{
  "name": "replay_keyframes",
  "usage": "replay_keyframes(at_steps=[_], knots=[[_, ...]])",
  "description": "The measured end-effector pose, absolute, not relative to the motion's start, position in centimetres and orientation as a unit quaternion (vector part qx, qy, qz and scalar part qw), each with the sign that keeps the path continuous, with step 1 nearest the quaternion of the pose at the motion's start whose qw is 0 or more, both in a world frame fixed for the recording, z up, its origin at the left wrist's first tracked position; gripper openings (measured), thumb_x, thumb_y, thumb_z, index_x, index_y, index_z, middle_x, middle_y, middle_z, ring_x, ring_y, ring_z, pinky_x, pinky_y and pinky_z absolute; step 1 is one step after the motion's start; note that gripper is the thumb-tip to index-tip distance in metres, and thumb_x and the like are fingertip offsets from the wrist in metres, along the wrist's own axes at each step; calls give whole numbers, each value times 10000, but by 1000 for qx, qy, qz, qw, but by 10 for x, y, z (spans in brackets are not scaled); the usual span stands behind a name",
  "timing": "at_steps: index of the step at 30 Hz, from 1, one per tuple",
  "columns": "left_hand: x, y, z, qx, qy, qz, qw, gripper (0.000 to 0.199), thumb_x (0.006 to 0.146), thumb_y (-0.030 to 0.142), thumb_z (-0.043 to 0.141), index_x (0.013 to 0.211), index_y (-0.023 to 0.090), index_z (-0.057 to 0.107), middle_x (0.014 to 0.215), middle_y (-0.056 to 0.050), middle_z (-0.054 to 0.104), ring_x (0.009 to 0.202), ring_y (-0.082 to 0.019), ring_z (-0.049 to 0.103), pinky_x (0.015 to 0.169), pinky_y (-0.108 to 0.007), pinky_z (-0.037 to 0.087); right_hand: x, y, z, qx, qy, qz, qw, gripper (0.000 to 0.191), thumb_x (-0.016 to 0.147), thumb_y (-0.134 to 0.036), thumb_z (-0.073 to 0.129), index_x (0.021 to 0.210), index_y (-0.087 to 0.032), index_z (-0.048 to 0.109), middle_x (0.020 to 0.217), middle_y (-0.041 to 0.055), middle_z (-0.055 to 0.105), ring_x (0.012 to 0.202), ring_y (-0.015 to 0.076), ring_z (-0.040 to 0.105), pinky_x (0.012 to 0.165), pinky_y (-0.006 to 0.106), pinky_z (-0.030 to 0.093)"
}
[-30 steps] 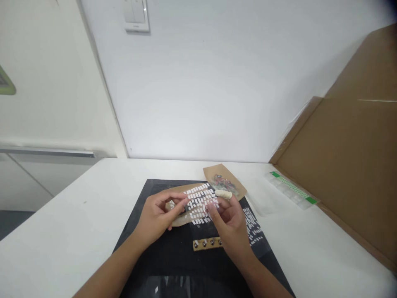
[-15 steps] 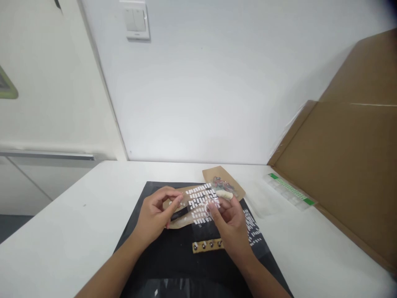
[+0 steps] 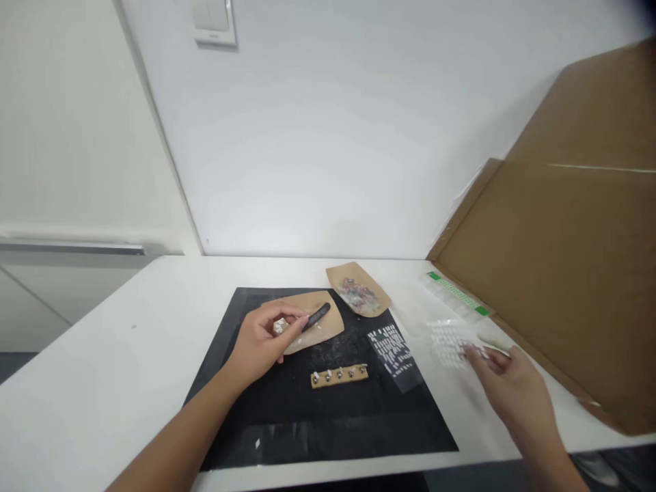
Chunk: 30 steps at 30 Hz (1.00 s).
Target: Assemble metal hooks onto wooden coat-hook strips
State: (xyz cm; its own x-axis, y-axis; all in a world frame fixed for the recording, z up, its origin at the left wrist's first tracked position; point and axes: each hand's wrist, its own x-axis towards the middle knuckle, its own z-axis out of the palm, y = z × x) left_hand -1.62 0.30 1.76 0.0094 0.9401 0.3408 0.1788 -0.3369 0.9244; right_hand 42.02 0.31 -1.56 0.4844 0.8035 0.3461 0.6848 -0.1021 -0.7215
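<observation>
My left hand (image 3: 264, 336) pinches a black tool (image 3: 316, 316) over a brown paper tray (image 3: 331, 328) with small white bits. Out on the white table to the right, my right hand (image 3: 507, 386) grips a clear sheet with white pieces (image 3: 447, 343); a pale covering is on one of its fingers. A cardboard strip (image 3: 339, 376) bearing several metal studs lies on the black mat (image 3: 328, 417). Another clear sheet with white pieces (image 3: 392, 352) rests at the mat's right side.
A second brown tray (image 3: 379, 301) holding small bagged items stands at the back of the white table (image 3: 102, 383). A clear case with green strips (image 3: 461, 295) lies by the large cardboard (image 3: 574, 260) on the right.
My right hand has moved right with the clear sheet, away from my left hand and off the mat. The camera view has shifted slightly, uncovering the whole studded strip.
</observation>
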Motion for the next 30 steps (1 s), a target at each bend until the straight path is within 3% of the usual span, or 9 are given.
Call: replay_keyframes(at_steps=[3, 7, 9, 12, 16, 23, 30], knots=[[-14, 3, 15, 630, 445, 531, 351, 271, 899, 411, 768, 966, 150, 792, 915, -78, 710, 604, -125, 643, 315, -156, 492, 440, -2, -26, -781, -513, 48, 351, 462, 785, -555, 650, 1081, -201, 657, 1005, 151, 790, 966, 383, 759, 860, 534, 585], [-8, 0, 11, 650, 427, 509, 367, 231, 910, 364, 757, 977, 145, 791, 1002, -97, 721, 633, -122, 651, 329, -153, 508, 416, -13, -14, -782, -528, -125, 306, 525, 863, -519, 533, 1186, -125, 657, 1190, 255, 708, 1195, 489, 643, 952, 669, 505], [-4, -4, 11, 667, 401, 494, 389, 204, 923, 339, 744, 979, 148, 787, 1006, -97, 716, 652, -123, 658, 339, -144, 510, 388, -22, -2, -725, -579, -116, 356, 455, 893, -497, 555, 1147, -140, 675, 1136, 217, 726, 1152, 439, 668, 949, 603, 534], [3, -9, 12, 684, 353, 473, 429, 168, 921, 308, 751, 962, 149, 786, 967, -89, 714, 619, -104, 645, 345, -131, 507, 338, -42, 15, -591, -682, 38, 430, 310, 957, -422, 632, 1203, -236, 666, 1092, 95, 764, 974, 278, 731, 841, 415, 592], [11, -14, 13, 696, 323, 445, 462, 158, 905, 285, 773, 941, 132, 790, 974, -106, 729, 574, -83, 637, 351, -111, 498, 276, -63, 19, -462, -750, 144, 451, 291, 978, -269, 676, 1264, -278, 621, 1056, 31, 775, 916, 194, 744, 824, 324, 591], [13, -18, 12, 678, 297, 418, 526, 158, 893, 270, 791, 971, 133, 795, 994, -103, 739, 536, -53, 610, 355, -84, 471, 234, -63, 4, -374, -757, 222, 488, 315, 966, -149, 685, 1242, -282, 614, 1036, 15, 763, 896, 170, 735, 765, 290, 594], [13, -19, 13, 652, 303, 409, 562, 192, 888, 304, 805, 954, 124, 805, 994, -120, 749, 576, -85, 655, 353, -92, 480, 238, -55, -5, -376, -731, 229, 522, 390, 960, -113, 673, 1302, -281, 588, 1017, 33, 766, 884, 202, 737, 759, 343, 602]])
